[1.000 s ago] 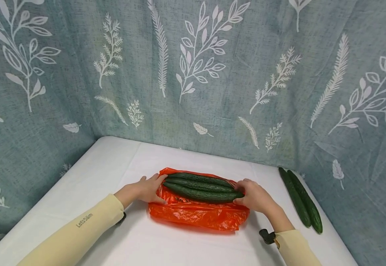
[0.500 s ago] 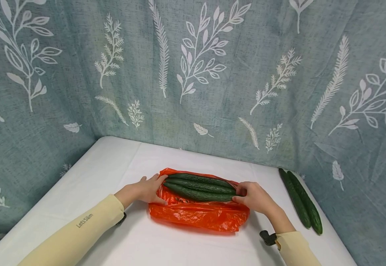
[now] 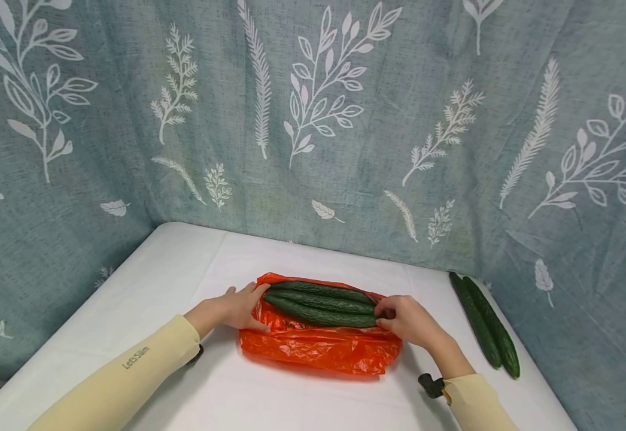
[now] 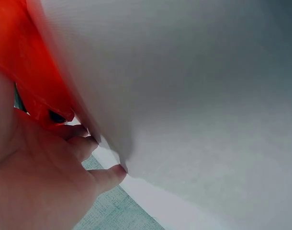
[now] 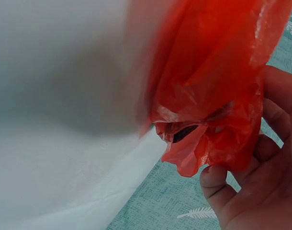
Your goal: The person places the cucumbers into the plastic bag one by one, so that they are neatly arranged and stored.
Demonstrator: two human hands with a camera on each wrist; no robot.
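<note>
At the left of my head view, a pale yellow sleeve (image 3: 119,380) leads to the left hand (image 3: 236,307), its fingers spread apart and loosely bent against the left end of the red plastic bag (image 3: 318,354). In my left wrist view, fingertips touch the white table (image 3: 291,404) beside the bag. The bag lies at the middle of the table, its opening facing up, and I see three dark green cucumbers (image 3: 318,301) side by side in it, their left ends by the left thumb. At the bag's right end, I have the right hand (image 3: 411,318) with thumb and fingers curled in, gripping the red plastic; I cannot tell whether they also hold the cucumber tips. A black wrist device (image 3: 430,386) sits below that hand. Well apart at the table's right edge, two loose cucumbers (image 3: 474,320) lie touching.
</note>
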